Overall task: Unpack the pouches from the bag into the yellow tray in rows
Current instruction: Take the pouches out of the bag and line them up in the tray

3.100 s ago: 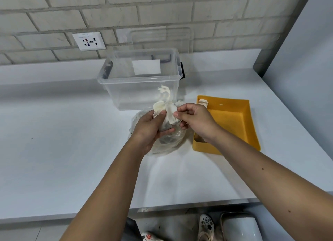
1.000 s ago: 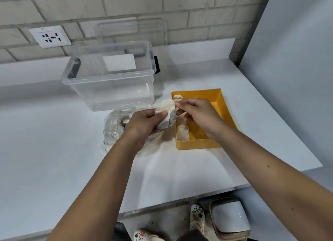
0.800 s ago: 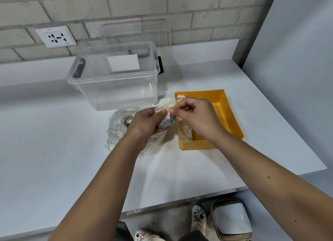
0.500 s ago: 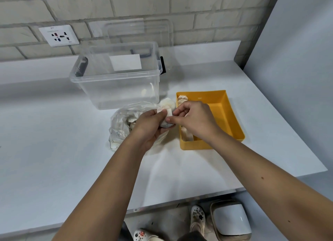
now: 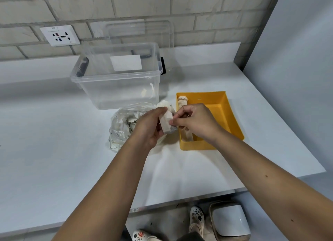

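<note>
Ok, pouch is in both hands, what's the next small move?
Probably carry the pouch right into the yellow tray and lay it beside the pouches along its left wall: the left hand and right hand pinch it just outside that wall, above the bag.

Small print on wall socket (image 5: 60, 35) too blurred to read, box label (image 5: 125, 62) seemingly blank
</note>
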A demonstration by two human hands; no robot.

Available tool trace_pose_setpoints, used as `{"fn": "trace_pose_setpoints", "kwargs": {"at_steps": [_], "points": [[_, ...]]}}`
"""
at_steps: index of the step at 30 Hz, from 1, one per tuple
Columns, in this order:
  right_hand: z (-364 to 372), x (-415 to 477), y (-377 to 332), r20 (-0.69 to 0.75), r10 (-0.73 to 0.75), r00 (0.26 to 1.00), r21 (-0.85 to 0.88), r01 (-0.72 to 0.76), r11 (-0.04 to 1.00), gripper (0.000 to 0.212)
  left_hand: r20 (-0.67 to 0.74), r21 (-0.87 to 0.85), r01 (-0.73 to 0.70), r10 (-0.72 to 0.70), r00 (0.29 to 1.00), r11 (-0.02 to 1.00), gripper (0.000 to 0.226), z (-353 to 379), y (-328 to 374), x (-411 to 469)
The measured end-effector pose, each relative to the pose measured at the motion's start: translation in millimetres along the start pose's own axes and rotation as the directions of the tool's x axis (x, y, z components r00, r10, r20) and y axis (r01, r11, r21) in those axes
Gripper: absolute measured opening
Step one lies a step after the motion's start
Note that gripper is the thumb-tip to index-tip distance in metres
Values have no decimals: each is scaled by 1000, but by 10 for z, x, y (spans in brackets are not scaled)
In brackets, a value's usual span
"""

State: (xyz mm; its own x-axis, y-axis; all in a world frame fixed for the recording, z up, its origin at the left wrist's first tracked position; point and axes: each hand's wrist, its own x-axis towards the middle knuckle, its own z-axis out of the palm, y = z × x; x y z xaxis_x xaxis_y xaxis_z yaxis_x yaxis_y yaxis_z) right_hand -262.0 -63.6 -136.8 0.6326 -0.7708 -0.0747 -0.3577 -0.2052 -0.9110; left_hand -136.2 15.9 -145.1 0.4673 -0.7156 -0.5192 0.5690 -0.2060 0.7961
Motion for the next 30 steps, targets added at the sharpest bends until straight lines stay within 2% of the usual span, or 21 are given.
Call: {"fn": "trace_pose_setpoints", "kwargs": {"at_steps": [3, 6, 9, 13, 17, 22, 30], "points": [[-75, -23, -16, 27, 23, 999, 83, -25, 996, 13, -30, -4, -22, 22, 999, 1000, 23, -33, 18, 27], [-258, -14, 34, -29, 51, 998, 182, -45, 982, 13, -37, -41, -73, 71, 997, 997, 26, -119, 43, 55], [-395, 4, 202, -17, 120, 993, 44, -119, 992, 13, -44, -24, -98, 97, 994, 995, 27, -182, 65, 68], [-378, 12, 449, 154, 294, 943, -140, -273, 952, 12, -30, 39, -110, 111, 993, 993, 24, -167, 57, 60], [-368, 44, 462, 205, 358, 911, -311, -287, 906, 15, -1, 52, -115, 115, 993, 992, 20, -138, 46, 33], [-376, 75, 432, 228, 366, 902, -356, -273, 894, 15, -7, 79, -109, 110, 994, 991, 14, -128, 38, 14], [-369, 89, 471, 143, 295, 945, -399, -217, 891, 25, -6, 119, -138, 140, 990, 983, 11, -91, 42, -22]]}}
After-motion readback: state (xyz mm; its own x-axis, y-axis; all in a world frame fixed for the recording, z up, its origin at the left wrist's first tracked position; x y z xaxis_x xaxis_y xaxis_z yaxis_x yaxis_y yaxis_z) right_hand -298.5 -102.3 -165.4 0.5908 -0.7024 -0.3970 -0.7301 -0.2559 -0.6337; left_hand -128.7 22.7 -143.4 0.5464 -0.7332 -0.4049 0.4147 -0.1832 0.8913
